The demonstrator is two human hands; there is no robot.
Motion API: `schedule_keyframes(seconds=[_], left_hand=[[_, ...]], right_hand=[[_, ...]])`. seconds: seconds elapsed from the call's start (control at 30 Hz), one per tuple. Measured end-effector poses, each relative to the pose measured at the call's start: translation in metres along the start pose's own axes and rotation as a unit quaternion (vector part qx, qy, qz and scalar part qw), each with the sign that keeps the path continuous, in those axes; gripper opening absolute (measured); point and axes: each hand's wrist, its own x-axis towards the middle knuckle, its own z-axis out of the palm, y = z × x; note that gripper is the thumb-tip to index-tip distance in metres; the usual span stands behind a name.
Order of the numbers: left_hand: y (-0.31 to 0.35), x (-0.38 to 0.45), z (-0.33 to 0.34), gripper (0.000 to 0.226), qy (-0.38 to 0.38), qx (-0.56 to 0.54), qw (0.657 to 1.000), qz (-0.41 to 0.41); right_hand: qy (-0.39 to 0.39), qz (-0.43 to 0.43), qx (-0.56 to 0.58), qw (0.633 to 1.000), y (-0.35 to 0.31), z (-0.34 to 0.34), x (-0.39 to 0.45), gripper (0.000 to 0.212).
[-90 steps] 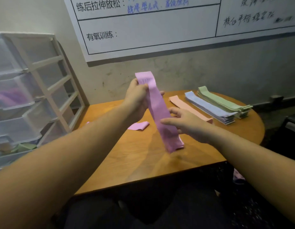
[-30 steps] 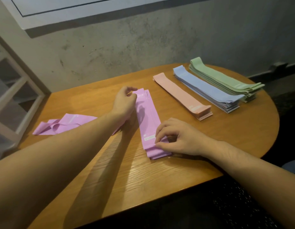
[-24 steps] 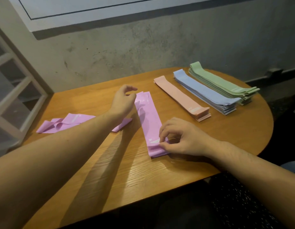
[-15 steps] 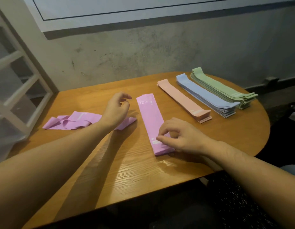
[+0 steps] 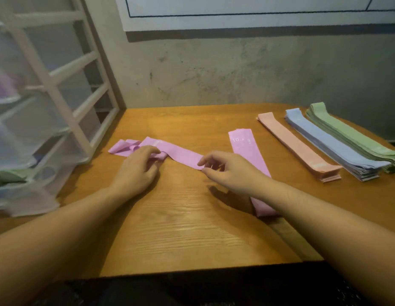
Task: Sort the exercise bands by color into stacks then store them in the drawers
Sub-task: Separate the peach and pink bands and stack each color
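A loose, crumpled pink band [image 5: 176, 152] lies across the wooden table [image 5: 192, 228] at centre left. My left hand [image 5: 138, 167] rests on its rumpled left part, fingers curled onto the folds. My right hand [image 5: 227, 171] pinches the band's right end between thumb and fingers. A flat pink stack [image 5: 245, 146] lies just right of that hand, partly under my right forearm. Further right lie a peach stack [image 5: 300, 149], a blue stack [image 5: 333, 146] and a green stack [image 5: 355, 138], side by side.
A white drawer unit [image 5: 44, 91] with translucent drawers stands at the table's left edge; purple and green bands show inside two drawers. A grey wall with a whiteboard [image 5: 258, 12] backs the table. The table's near edge runs just below my forearms.
Both hands left the flat pink stack and moved left onto the loose crumpled pink band. The view swung left, bringing the drawer unit in.
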Motion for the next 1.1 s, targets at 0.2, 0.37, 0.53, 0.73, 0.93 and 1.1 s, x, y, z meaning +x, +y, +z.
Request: schedule_keyframes(seconds=[0.2,0.37,0.53,0.73,0.93,1.1], left_hand=[[-0.040,-0.008,-0.012,0.040,0.049,0.032,0.996,-0.063],[-0.043,-0.006,-0.011,0.041,0.105,-0.057,0.988,-0.097],[-0.048,-0.001,-0.015,0.036,0.156,-0.121,0.963,-0.182],[-0.050,-0.001,-0.016,0.030,0.177,-0.157,0.950,-0.204],[-0.049,-0.002,-0.022,0.047,0.146,-0.165,0.953,-0.209],[-0.048,-0.003,-0.025,0.088,0.083,-0.178,0.962,-0.188]], right_hand=[[-0.016,-0.004,0.010,1.000,-0.016,0.044,0.049,0.022],[-0.033,-0.023,0.001,0.999,-0.027,0.082,0.092,0.027],[-0.014,-0.020,-0.020,0.999,-0.041,0.114,0.139,0.026],[0.020,-0.007,-0.172,0.985,-0.045,0.141,0.189,0.041],[-0.015,-0.023,-0.241,0.970,-0.040,0.161,0.205,0.025],[-0.001,-0.093,-0.075,0.993,-0.056,0.155,0.178,0.011]])
